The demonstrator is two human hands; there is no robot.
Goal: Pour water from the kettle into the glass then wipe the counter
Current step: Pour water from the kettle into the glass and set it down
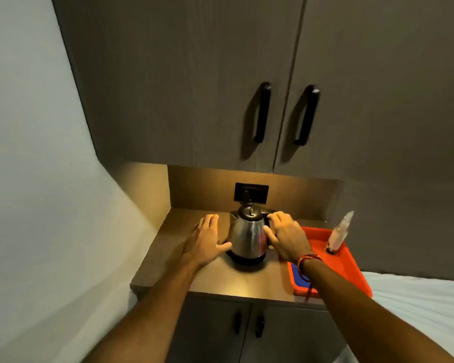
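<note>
A steel kettle [247, 235] with a black lid stands on its black base in the middle of the brown counter [220, 279]. My right hand [286, 235] is curled around the kettle's handle on its right side. My left hand [206, 238] lies spread over the counter just left of the kettle, thumb touching its lower edge. A clear glass [337, 237], seemingly in transparent wrap, stands tilted on a red tray [351, 265] to the right. A blue item [298, 275] lies on the tray, mostly hidden by my right wrist.
A black wall socket [250, 192] sits behind the kettle. Dark upper cabinets [194, 87] with black handles overhang the counter. A pale wall bounds the left side. A white bed sheet [417, 297] lies right of the counter. Lower cabinet doors [247, 326] are below.
</note>
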